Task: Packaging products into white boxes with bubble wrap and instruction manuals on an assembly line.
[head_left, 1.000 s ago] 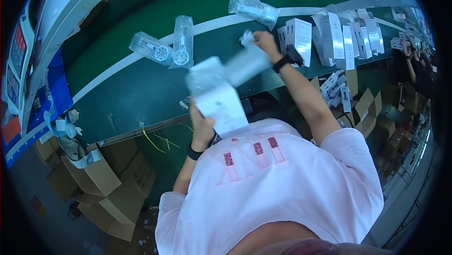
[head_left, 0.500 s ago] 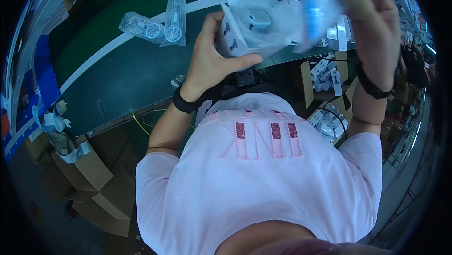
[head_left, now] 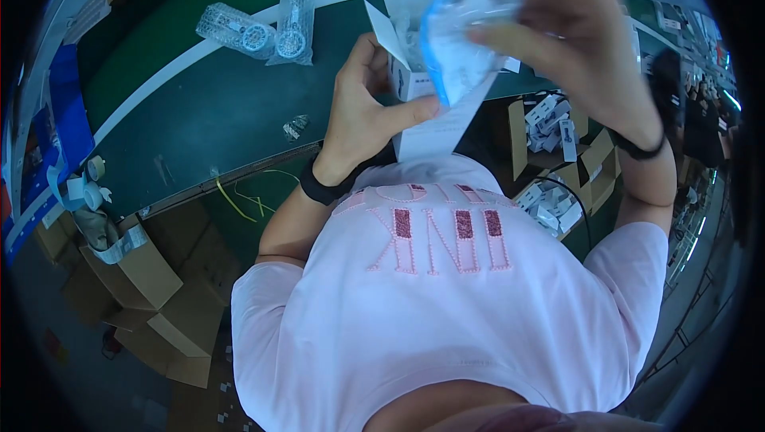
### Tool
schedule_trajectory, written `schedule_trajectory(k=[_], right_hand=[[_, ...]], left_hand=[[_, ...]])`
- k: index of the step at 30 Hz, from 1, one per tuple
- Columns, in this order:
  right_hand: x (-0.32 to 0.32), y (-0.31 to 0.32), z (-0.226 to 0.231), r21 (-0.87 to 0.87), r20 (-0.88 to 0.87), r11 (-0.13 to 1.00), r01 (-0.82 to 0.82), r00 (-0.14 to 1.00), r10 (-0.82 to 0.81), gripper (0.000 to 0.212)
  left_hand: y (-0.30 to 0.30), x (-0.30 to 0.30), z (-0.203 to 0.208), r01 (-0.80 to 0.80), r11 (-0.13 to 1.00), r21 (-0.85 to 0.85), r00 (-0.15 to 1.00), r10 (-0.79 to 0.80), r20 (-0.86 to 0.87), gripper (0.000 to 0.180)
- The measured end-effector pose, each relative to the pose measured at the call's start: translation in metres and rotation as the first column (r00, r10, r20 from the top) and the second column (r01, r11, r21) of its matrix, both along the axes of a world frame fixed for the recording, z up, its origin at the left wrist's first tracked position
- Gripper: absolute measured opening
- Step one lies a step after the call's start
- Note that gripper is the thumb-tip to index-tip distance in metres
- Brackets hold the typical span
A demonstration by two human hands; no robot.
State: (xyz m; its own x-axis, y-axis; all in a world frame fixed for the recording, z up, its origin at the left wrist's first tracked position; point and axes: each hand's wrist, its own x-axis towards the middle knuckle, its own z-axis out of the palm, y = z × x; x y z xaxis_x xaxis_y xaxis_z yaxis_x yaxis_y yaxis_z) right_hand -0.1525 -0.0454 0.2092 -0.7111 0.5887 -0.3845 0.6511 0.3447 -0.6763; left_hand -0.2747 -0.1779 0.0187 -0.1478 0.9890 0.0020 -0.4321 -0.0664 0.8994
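An open white carton [head_left: 434, 135] is held upright against the workbench edge by my left hand [head_left: 370, 105], with fingers on its side and thumb across the front. Its flaps stand up, and clear plastic wrap shows in its mouth. Over the opening, my right hand [head_left: 562, 37] pinches a clear plastic bag [head_left: 466, 41] with a blue edge and something white inside. The bag hides part of the carton's opening. Motion blurs the right hand's fingers somewhat.
Two bubble-wrapped items [head_left: 293, 21] with round, grille-like ends lie on the green workbench [head_left: 191, 121]. A crumpled clear scrap [head_left: 296, 127] is nearer. To the right, cardboard boxes [head_left: 518, 141] hold several small white cartons. Tape rolls [head_left: 94, 193] and an open cardboard box [head_left: 151, 272] are at left.
The bag in my right hand has moved left and down, over the carton's mouth. My left hand has tipped the carton, so its long printed side now shows.
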Motion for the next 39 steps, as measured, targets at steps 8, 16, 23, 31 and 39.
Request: schedule_trajectory(k=[8,16,23,31,39], right_hand=[[0.013,0.029,-0.066,0.389,-0.230,0.777,-0.495,0.764,0.603,0.015],[0.020,0.035,-0.094,-0.757,-0.250,0.319,-0.570,0.704,0.665,0.028],[0.092,0.020,-0.079,-0.348,-0.146,0.914,0.206,0.952,-0.270,0.059],[0.087,-0.012,-0.149,-0.513,-0.506,0.855,0.069,0.780,-0.367,0.048],[0.119,-0.015,-0.139,-0.237,-0.467,0.970,0.058,0.869,-0.166,0.042]], left_hand=[[-0.006,0.014,-0.004,0.083,0.990,-0.117,0.994,-0.074,0.086,0.069],[-0.018,0.037,0.001,0.093,0.995,-0.032,0.993,-0.095,-0.067,0.097],[-0.026,0.025,-0.010,-0.027,0.995,0.092,0.970,0.048,-0.237,0.079],[0.017,0.014,0.003,0.296,0.955,-0.002,0.915,-0.284,-0.287,0.057],[0.026,0.039,-0.012,0.301,0.946,-0.123,0.946,-0.312,-0.086,0.078]])
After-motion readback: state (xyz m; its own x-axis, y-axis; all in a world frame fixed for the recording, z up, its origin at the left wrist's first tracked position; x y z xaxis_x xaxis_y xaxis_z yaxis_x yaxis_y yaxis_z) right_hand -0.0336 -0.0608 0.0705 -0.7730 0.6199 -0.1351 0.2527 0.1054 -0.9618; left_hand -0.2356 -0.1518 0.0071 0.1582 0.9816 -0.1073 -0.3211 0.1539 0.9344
